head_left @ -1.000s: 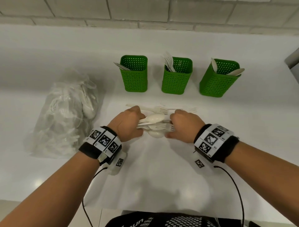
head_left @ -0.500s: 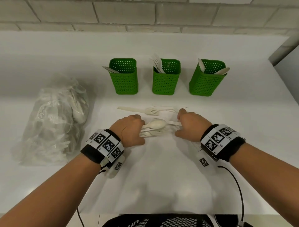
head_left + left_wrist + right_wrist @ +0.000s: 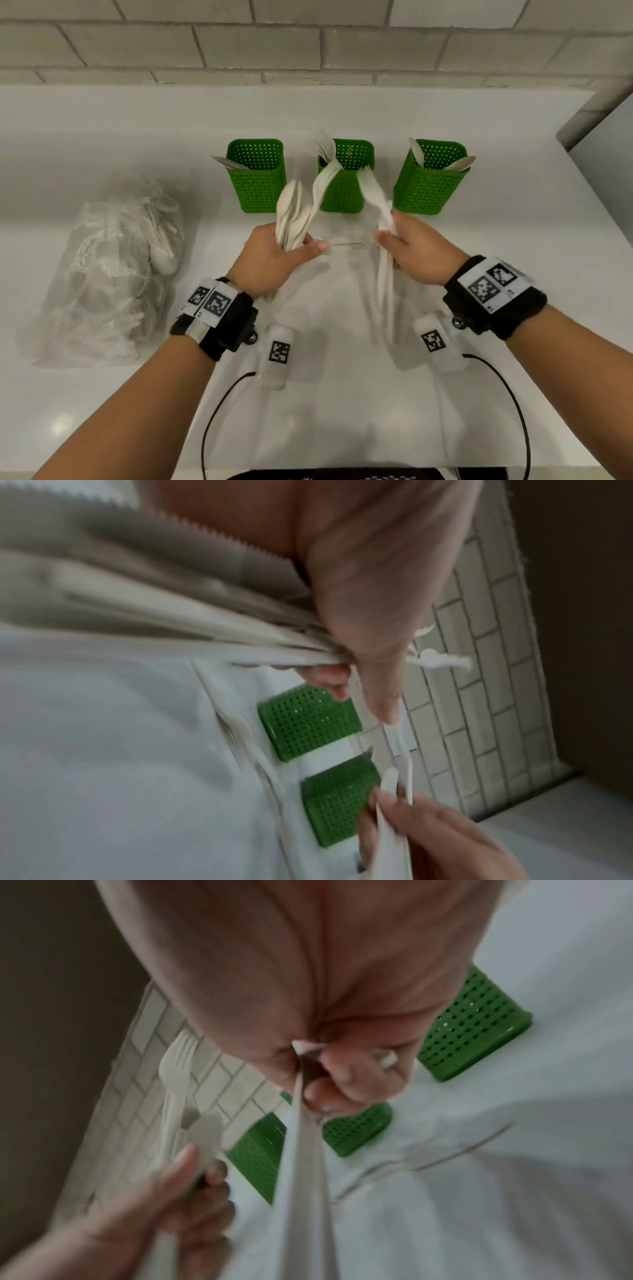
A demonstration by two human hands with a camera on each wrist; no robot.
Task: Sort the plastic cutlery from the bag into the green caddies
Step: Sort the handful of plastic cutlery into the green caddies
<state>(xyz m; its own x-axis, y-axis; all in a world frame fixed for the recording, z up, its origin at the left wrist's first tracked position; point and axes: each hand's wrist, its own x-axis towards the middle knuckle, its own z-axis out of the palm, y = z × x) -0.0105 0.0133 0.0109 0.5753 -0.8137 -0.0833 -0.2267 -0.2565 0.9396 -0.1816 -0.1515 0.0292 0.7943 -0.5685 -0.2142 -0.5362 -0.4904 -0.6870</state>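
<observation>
White counter (image 3: 565, 274) under a brick wall carries the job, which looks barely begun. Left hand (image 3: 274, 260) clamps a mixed bunch of spoons and forks (image 3: 298, 212); right hand (image 3: 418, 253) is curled round a few forks (image 3: 380, 212). Three green caddies (image 3: 346, 192) just beyond hold only a few pieces each, while the clear bag (image 3: 102, 267) at left stays bulging with cutlery.

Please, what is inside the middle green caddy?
The middle green caddy holds white plastic forks; their tines stick up over its rim at the left. The handles lower down are hidden by its wall and by cutlery held in the left hand.
</observation>
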